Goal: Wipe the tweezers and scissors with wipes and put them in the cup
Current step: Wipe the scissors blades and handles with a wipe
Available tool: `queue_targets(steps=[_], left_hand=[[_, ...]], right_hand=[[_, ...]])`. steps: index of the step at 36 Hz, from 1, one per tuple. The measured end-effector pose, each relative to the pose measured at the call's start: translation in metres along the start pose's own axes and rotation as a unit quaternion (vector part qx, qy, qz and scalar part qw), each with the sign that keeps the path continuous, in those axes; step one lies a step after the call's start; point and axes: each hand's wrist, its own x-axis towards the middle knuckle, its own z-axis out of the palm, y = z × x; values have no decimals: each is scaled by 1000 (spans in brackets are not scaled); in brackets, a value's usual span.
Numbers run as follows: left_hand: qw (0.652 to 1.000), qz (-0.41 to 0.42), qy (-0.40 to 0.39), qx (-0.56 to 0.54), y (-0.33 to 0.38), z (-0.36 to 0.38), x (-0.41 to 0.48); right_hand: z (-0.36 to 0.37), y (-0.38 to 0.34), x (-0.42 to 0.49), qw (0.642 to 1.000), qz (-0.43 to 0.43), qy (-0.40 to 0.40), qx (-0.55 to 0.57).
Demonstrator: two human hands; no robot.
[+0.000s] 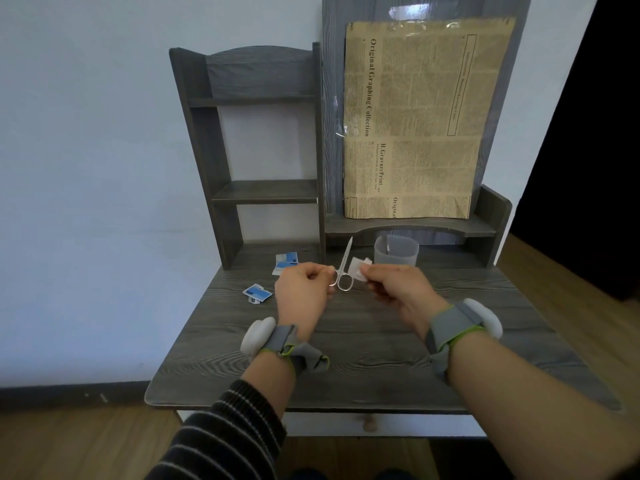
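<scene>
A single wide-angle view from a camera worn on the person's head, looking forward and down at a dark wooden desk point(346, 358). The desk fills the centre, close enough that both forearms reach in from the bottom edge. Beyond the desk, its shelf unit point(249, 147) faces the camera against a pale wall. Wood flooring shows either side of the desk.

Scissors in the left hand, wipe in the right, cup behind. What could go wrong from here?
1. The left hand pinches the scissors by one loop only; wiping pressure could swing or drop them.
2. The blades look closed, so inner faces may go unwiped.
3. The wipe in the right hand is small; fingers could slip onto the point.
4. The cup is light; it may tip.
</scene>
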Motion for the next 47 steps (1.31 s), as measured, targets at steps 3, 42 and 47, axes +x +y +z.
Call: queue_targets(steps=[3, 42, 47], left_hand=[[1000, 3, -11, -1, 1, 0, -1], [993, 83, -76, 40, 5, 7, -9], [994, 78, -63, 48, 4, 8, -6]], right_hand=[[-1, -4, 1, 1000, -4, 7, 30], [-2, -17, -2, 999, -23, 27, 39], [0, -9, -5, 1000, -26, -7, 13]])
